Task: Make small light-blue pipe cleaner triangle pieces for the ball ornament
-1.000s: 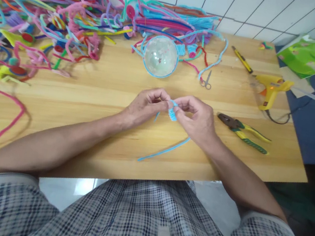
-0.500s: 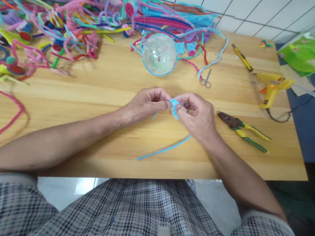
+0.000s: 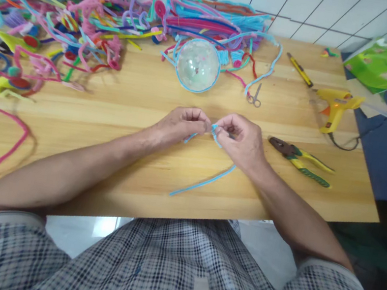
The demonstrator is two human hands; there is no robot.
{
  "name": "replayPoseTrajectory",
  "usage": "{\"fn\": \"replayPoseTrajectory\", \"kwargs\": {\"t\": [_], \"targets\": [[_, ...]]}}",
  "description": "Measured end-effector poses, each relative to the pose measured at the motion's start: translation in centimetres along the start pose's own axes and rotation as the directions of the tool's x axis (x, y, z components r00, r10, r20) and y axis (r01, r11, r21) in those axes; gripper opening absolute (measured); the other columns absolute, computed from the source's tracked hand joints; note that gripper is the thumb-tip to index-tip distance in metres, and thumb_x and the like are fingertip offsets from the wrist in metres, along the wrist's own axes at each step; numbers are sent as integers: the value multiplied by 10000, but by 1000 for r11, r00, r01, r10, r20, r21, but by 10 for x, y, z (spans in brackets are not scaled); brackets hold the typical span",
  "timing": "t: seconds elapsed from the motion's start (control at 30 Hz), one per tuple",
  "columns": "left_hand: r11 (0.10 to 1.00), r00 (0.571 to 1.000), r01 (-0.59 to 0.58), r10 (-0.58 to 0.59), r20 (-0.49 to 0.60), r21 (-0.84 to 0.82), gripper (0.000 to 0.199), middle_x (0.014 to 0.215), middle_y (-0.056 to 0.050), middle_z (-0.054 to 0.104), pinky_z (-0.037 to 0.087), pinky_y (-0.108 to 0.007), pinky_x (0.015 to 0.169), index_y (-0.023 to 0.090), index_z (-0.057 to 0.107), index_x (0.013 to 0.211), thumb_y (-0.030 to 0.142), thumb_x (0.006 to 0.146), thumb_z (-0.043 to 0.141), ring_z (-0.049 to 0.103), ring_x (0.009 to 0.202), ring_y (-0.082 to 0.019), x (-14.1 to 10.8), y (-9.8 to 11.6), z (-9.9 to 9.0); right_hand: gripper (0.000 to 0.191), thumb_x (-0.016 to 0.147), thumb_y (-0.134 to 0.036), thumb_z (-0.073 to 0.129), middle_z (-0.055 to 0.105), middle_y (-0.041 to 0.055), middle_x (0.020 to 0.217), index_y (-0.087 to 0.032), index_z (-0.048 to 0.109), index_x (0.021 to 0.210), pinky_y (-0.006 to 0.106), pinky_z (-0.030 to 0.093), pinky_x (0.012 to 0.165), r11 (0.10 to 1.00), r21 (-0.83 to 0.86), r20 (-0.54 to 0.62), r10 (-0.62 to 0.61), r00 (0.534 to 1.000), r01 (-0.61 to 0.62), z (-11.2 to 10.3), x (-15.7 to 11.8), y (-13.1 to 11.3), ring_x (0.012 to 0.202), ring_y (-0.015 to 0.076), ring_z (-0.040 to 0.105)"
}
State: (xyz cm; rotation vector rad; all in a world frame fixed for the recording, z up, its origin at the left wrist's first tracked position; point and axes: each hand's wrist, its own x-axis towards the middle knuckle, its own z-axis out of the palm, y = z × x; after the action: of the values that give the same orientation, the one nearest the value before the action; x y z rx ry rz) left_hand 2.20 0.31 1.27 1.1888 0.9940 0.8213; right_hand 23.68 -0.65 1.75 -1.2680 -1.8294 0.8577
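Observation:
Near the middle of the wooden table, my left hand (image 3: 192, 124) and my right hand (image 3: 239, 135) meet at their fingertips. Between them is a small light-blue coiled pipe-cleaner piece (image 3: 214, 131), pinched in my right fingers. My left thumb and forefinger are closed at its left side, and a short blue end shows below them. A loose blue pipe cleaner (image 3: 201, 184) curves on the table below my right hand. Beyond the hands stands a clear round bowl (image 3: 198, 66) with a blue rim.
Tangled colourful pipe cleaners (image 3: 84, 20) cover the back left. Small scissors (image 3: 255, 97) lie right of the bowl. At the right are pliers (image 3: 299, 161), a yellow glue gun (image 3: 337, 106) and a cutter (image 3: 299, 70). The table's front edge (image 3: 165, 217) is near my body.
The blue coiled piece has turned and shows narrower between my fingers. More of the blue end shows under my left hand. The view has shifted slightly.

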Motion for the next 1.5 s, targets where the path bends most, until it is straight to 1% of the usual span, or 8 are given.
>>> {"fn": "replayPoseTrajectory", "kwargs": {"t": [0.17,0.37,0.53,0.63,0.8,1.0,1.33,1.5], "targets": [[998,1000,8,-6,-18,65,204,539,72,526,273,-263,503,206,721,786,359,760,854,376,500,-83,-3,3,2,45,847,-204,719,747,2,787,-241,744,840,333,495,717,996,-73,-3,-60,998,59,0,-1,-1,742,185,658],[998,998,-32,34,-45,45,167,543,62,553,291,-251,497,203,742,750,318,726,860,392,514,-81,-4,3,3,33,863,-225,727,735,2,781,-242,742,840,334,487,707,993,-78,-21,-95,995,94,1,-2,-1,721,180,643],[996,1000,2,-3,-12,-85,207,612,-23,661,287,-259,442,190,745,642,350,771,772,435,499,-103,0,1,3,64,845,-263,752,706,-9,720,-242,712,800,315,479,653,1000,-8,-38,-12,999,12,1,-1,-2,682,167,602],[992,999,-14,19,41,-129,140,752,-46,776,358,-248,464,185,816,778,324,761,827,496,538,-110,0,2,3,108,842,-307,769,717,-7,704,-241,702,790,292,460,589,987,134,1,91,996,-90,-2,2,-4,640,154,581],[982,977,-125,146,154,-139,343,839,-37,812,522,-250,606,202,825,1016,418,798,977,638,643,-135,-1,4,-2,170,806,-351,808,742,-1,698,-232,697,759,280,467,545,912,343,83,209,974,-225,-9,9,-4,579,135,571],[972,960,-219,230,161,-81,535,873,-39,789,508,-258,627,199,784,1054,646,839,984,631,658,-125,1,0,-5,245,790,-413,869,672,-32,652,-235,703,761,280,470,532,892,383,102,217,971,-240,-8,10,0,554,127,538],[946,941,-322,316,121,37,570,889,-52,768,518,-285,684,190,838,971,723,821,972,648,748,-155,1,-4,-6,216,773,-392,825,621,-47,634,-236,677,762,268,415,531,892,385,128,202,971,-236,-7,8,-6,558,116,506],[957,952,-291,289,96,7,588,884,-59,810,567,-286,762,174,822,903,709,758,1019,718,791,-160,2,-8,-2,254,799,-407,854,630,-45,661,-243,661,777,268,421,534,926,318,119,171,978,-201,-4,4,-6,578,120,521]]}}
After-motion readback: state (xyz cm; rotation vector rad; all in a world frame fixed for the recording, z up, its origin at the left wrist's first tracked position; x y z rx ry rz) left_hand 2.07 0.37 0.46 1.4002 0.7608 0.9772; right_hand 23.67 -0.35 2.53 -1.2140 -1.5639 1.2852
